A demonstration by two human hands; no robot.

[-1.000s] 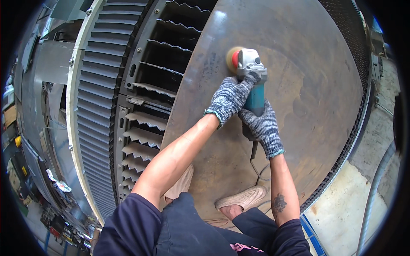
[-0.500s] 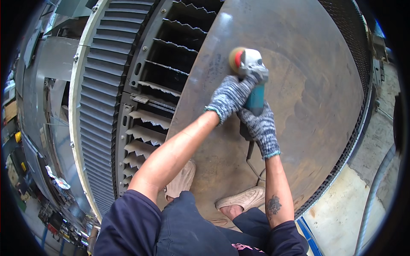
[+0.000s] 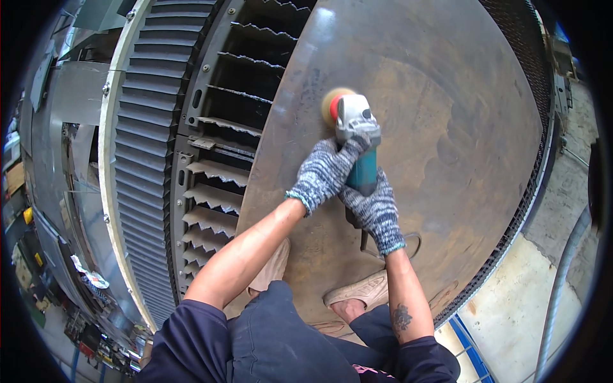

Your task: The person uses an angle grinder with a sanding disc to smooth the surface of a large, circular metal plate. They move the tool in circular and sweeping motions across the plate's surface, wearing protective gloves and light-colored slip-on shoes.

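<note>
Both hands, in grey knitted gloves, grip a teal and silver angle grinder [image 3: 365,167]. My left hand [image 3: 324,171] wraps round its front, just behind the metal head. At the rear of the body is my right hand [image 3: 375,207], closed round it. A tan disc [image 3: 329,107] with a red centre, blurred as if spinning, sits at the tool's front left over a large brown metal sheet [image 3: 440,172]. Whether the disc touches the sheet I cannot tell. The grinder's cord [image 3: 408,250] curls out below my right hand.
My beige shoes [image 3: 361,288] stand on the sheet. Left of it, jagged metal slats [image 3: 214,196] rise over dark gaps, beside a ribbed grey cover [image 3: 150,137]. A black mesh edge [image 3: 533,191] borders the right. Beyond lies a concrete floor with a grey hose [image 3: 562,274].
Both hands and the grinder have moved nearer to me and slightly left across the sheet. The grip has stayed the same.
</note>
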